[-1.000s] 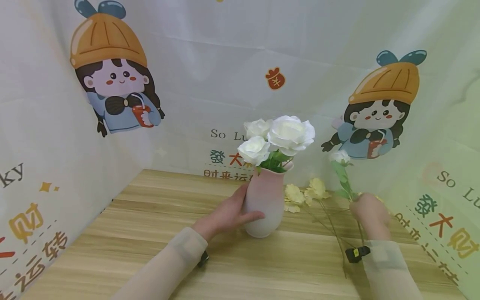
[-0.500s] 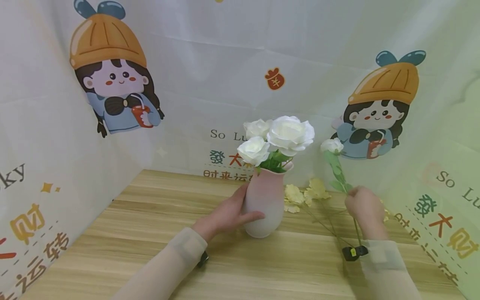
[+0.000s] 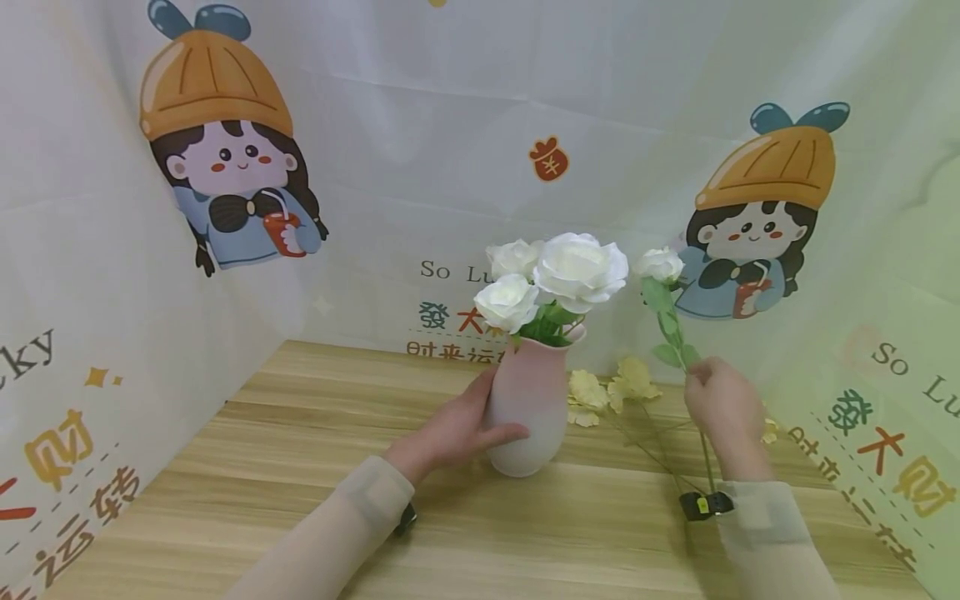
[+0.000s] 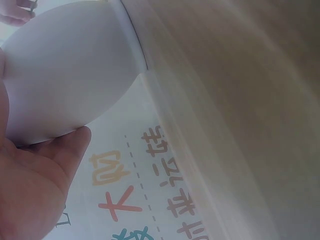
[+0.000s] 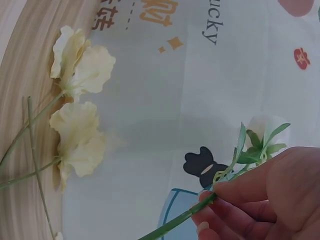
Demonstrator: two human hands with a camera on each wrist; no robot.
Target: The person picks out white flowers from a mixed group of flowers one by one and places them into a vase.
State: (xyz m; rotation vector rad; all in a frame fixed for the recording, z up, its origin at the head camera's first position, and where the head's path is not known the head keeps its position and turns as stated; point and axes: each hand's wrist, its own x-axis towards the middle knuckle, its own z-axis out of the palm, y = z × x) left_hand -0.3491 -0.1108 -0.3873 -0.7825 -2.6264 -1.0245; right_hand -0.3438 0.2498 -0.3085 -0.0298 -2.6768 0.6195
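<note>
A pink-and-white vase (image 3: 531,400) stands upright on the table, holding white artificial roses (image 3: 581,271). My left hand (image 3: 461,421) grips its left side, thumb across the front and fingers behind. In the left wrist view, fingers (image 4: 70,147) curve under the pale vase body (image 4: 70,70). To the right, my right hand (image 3: 726,408) pinches the stem of another white rose (image 3: 660,265), its bloom up and leaning left. Close up in the right wrist view, the green stem (image 5: 177,220) passes between thumb and fingers, and leaves partly hide the bloom.
Pale yellow artificial flowers (image 3: 632,383) with thin stems lie on the wooden table (image 3: 337,408) between vase and right hand. A printed cloth (image 3: 420,150) hangs behind and along both sides. Black devices (image 3: 705,505) sit at the wrists.
My right hand has lifted the rose and shifted it left, so its bloom is higher and closer to the vase. The left hand and the vase have stayed in place.
</note>
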